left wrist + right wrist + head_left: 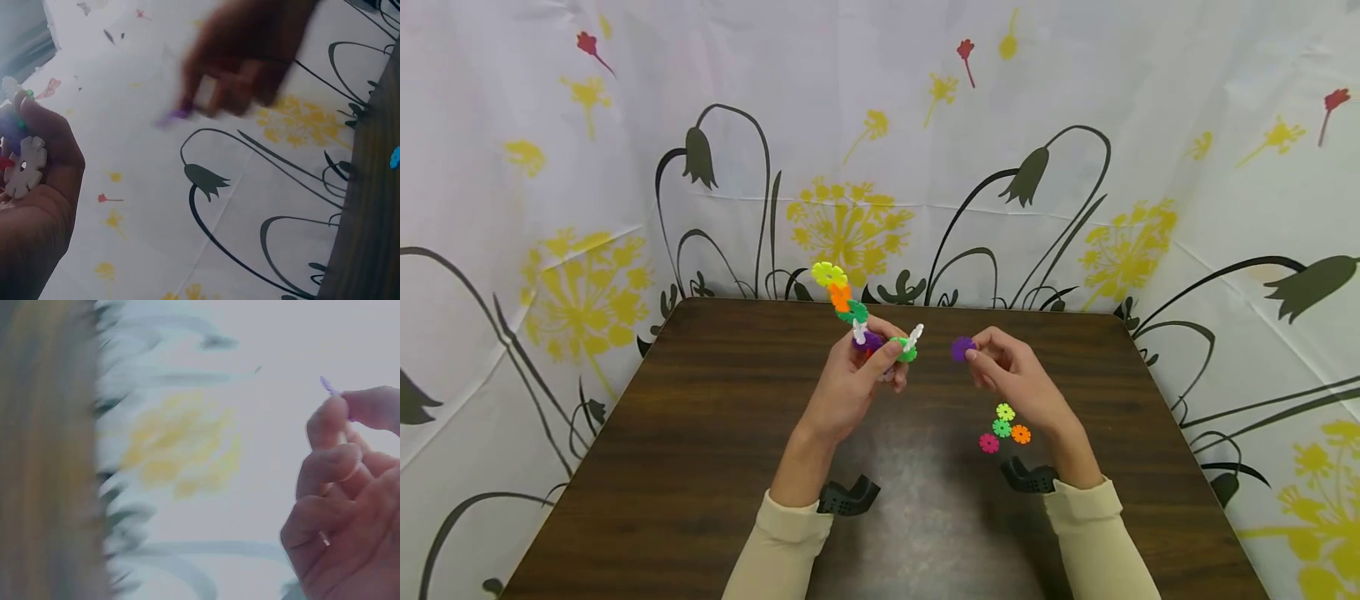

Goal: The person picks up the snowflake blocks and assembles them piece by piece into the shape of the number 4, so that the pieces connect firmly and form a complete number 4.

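My left hand (844, 387) grips a joined string of notched, flower-shaped plastic discs above the table. From its top run a yellow disc (828, 274), an orange disc (840, 297) and a green disc (853, 313), then white and purple ones partly hidden by fingers. A light green disc (908, 352) with a white disc (914, 337) sticks out past the thumb. In the left wrist view, another white disc (26, 166) shows near the palm. Apart from this string, my right hand (1017, 375) pinches a purple disc (962, 348) between thumb and index finger; that disc appears edge-on in the right wrist view.
On the dark wooden table (715, 433), below my right hand, lie loose yellow (1005, 412), green (1002, 428), orange (1020, 434) and magenta (988, 443) discs. A blue piece (395, 157) shows at the left wrist view's edge. Behind the table hangs a flower-printed curtain (880, 100).
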`<state>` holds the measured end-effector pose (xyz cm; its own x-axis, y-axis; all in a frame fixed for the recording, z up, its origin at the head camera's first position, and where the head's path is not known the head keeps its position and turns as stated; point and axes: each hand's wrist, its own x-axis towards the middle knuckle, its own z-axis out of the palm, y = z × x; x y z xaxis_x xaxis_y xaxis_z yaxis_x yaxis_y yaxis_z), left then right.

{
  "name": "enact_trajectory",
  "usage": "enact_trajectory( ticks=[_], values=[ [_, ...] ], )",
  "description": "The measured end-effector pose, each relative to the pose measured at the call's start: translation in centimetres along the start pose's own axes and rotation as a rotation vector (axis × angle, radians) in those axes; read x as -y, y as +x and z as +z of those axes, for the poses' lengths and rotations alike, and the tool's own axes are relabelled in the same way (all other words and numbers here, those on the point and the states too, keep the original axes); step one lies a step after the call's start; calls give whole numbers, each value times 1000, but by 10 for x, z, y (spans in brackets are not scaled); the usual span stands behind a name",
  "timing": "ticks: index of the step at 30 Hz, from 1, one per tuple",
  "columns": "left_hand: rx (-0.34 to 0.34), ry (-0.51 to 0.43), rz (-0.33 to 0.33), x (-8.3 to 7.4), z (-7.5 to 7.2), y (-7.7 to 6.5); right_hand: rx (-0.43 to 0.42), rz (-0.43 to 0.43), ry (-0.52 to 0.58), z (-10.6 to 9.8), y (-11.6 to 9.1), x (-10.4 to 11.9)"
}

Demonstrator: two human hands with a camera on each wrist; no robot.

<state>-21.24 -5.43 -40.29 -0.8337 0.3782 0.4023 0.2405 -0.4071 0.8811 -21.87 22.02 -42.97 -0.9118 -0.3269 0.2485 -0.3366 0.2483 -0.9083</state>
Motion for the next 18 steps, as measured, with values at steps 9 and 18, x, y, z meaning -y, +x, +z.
enact_trajectory(
  ticks=[9,18],
  values=[
    [28,129,56,-6,7,1,-54,-352,23,16,1,92],
    [37,143,74,-10,8,-3,-79,-375,-110,18,4,103]
  ],
)
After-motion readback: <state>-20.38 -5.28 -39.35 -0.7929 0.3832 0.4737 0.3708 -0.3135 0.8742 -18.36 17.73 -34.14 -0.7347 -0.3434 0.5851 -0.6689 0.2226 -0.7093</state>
